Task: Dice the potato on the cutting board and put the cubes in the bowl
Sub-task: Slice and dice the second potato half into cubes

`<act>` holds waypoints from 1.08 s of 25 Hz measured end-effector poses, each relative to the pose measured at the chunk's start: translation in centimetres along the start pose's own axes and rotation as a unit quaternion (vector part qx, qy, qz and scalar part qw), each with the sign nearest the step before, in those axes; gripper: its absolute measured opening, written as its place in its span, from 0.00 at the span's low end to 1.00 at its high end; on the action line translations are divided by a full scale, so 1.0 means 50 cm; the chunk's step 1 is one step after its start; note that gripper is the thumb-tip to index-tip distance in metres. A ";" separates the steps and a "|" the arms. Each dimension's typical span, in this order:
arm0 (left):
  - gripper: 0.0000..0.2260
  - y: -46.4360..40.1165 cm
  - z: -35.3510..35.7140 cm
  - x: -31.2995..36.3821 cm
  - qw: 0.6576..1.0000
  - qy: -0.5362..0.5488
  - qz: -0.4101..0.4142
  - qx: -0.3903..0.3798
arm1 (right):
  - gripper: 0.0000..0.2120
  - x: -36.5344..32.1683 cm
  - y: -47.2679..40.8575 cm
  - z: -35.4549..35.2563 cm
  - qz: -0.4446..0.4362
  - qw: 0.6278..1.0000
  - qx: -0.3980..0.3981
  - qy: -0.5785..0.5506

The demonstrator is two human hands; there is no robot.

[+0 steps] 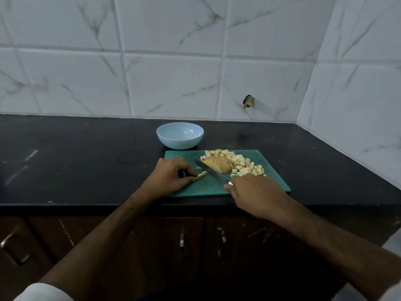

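Note:
A green cutting board (273, 181) lies on the black counter. On it a potato half (218, 165) rests cut side down, with a heap of potato cubes (240, 162) behind and to its right. My left hand (171, 177) pinches a thin potato strip (200, 175) at the board's left side. My right hand (256, 192) grips the handle of a knife (211, 171), whose blade lies across the end of the strip. A pale blue bowl (180, 135) stands empty just behind the board.
The black counter (76, 161) runs left and right, meeting tiled walls at the back and right. Its front edge is just below the board. Brown cabinet doors with metal handles (181, 241) sit underneath.

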State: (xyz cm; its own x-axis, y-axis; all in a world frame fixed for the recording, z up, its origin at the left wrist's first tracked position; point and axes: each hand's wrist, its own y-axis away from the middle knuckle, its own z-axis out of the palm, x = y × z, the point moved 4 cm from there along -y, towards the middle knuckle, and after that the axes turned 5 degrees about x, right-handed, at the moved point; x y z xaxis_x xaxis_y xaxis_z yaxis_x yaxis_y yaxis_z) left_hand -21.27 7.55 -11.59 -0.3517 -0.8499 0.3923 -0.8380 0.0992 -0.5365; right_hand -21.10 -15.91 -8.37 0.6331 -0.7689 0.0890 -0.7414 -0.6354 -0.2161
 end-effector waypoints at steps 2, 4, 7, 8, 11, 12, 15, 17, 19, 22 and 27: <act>0.04 -0.002 -0.001 -0.006 1.000 0.017 -0.009 0.002 | 0.16 -0.002 0.008 -0.001 -0.004 1.000 -0.014 -0.008; 0.06 -0.004 -0.001 -0.006 1.000 0.020 -0.010 0.000 | 0.15 -0.011 0.019 0.006 -0.013 1.000 -0.026 -0.007; 0.06 -0.003 -0.001 -0.003 1.000 0.023 -0.008 -0.001 | 0.15 -0.029 0.018 0.017 -0.021 0.999 -0.029 0.002; 0.06 -0.003 -0.001 -0.004 1.000 0.026 -0.010 -0.001 | 0.16 -0.033 0.014 0.018 -0.024 0.999 -0.029 0.007; 0.05 0.000 -0.002 -0.004 0.999 0.040 -0.022 -0.001 | 0.18 -0.032 -0.001 0.003 -0.014 0.999 -0.018 0.023; 0.05 0.001 -0.004 -0.003 0.999 0.045 -0.025 -0.001 | 0.18 -0.027 -0.003 -0.004 -0.006 1.000 -0.013 0.021; 0.05 0.003 -0.009 0.005 0.997 0.067 -0.033 0.004 | 0.17 -0.020 0.006 -0.011 0.000 1.000 -0.009 0.002; 0.08 0.004 -0.012 0.009 0.996 0.083 -0.034 0.009 | 0.15 -0.029 0.017 -0.004 -0.007 1.000 -0.025 -0.004; 0.10 0.005 -0.012 0.011 0.996 0.086 -0.034 0.010 | 0.14 -0.038 0.021 0.003 -0.009 0.999 -0.033 0.000; 0.11 0.006 -0.014 0.007 0.993 0.099 -0.056 0.009 | 0.15 -0.048 0.013 0.006 -0.020 0.999 -0.034 0.011; 0.13 0.007 -0.011 0.005 0.994 0.088 -0.063 0.012 | 0.18 -0.032 0.000 -0.005 -0.007 1.000 -0.003 0.014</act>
State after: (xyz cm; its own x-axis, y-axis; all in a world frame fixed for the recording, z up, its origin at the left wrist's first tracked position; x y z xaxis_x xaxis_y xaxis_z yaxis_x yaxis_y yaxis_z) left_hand -21.87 7.64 -11.25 -0.3133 -0.7508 0.5815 -0.8706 -0.0175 -0.4917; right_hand -22.18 -14.68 -8.25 0.6372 -0.7616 0.1182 -0.7340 -0.6464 -0.2082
